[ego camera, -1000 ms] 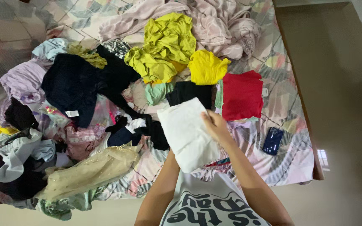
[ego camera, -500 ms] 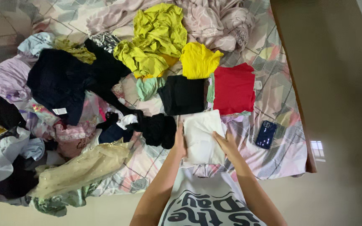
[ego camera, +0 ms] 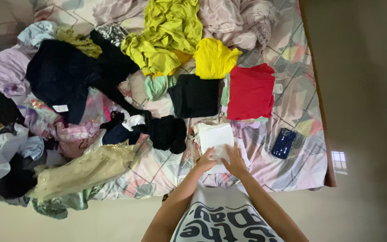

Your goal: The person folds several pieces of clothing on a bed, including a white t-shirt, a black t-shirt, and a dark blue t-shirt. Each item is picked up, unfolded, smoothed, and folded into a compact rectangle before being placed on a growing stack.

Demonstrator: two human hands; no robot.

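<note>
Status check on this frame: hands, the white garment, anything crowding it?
Left hand and right hand both flat on folded white garment, near bed edge. Black clothes close left, phone right, neither touching.

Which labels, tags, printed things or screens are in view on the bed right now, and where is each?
Phone: dark blue, oblong, lying back-up near the bed's right edge; no screen shows.
Tag: small white rectangle on the dark garment in the left pile.
Tag: small white tab at the right edge of the folded red garment.
Shirt print: dark lettering on the person's white shirt, bottom centre.
</note>
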